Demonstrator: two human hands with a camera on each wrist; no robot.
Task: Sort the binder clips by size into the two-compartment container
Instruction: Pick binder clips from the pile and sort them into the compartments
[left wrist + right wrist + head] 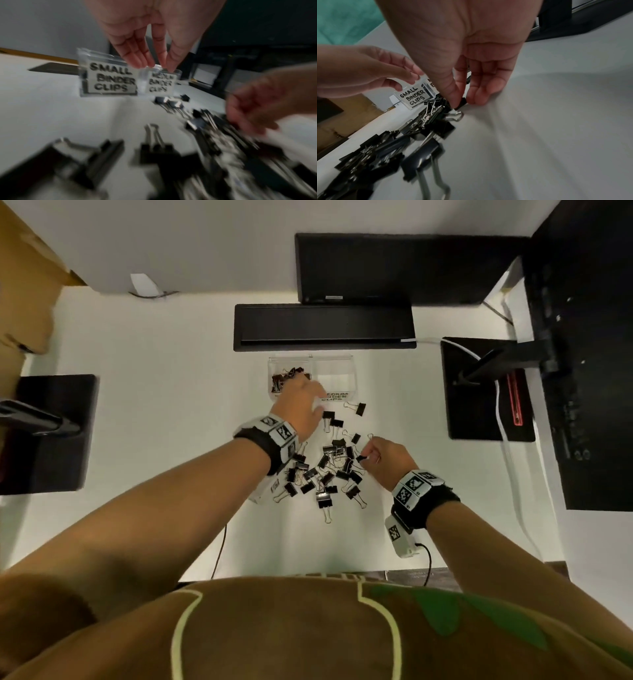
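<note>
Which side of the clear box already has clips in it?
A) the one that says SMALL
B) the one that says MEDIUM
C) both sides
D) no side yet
A. In the head view the left compartment, labelled SMALL BINDER CLIPS, holds dark clips, while the MEDIUM compartment shows none.

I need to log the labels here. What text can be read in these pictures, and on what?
"SMALL BINDER CLIPS": label on the clear container's left compartment.
"MEDIUM BINDER CLIPS": label on its right compartment, blurred and partly hidden.
Wristband markers: square codes, small print unreadable.
</note>
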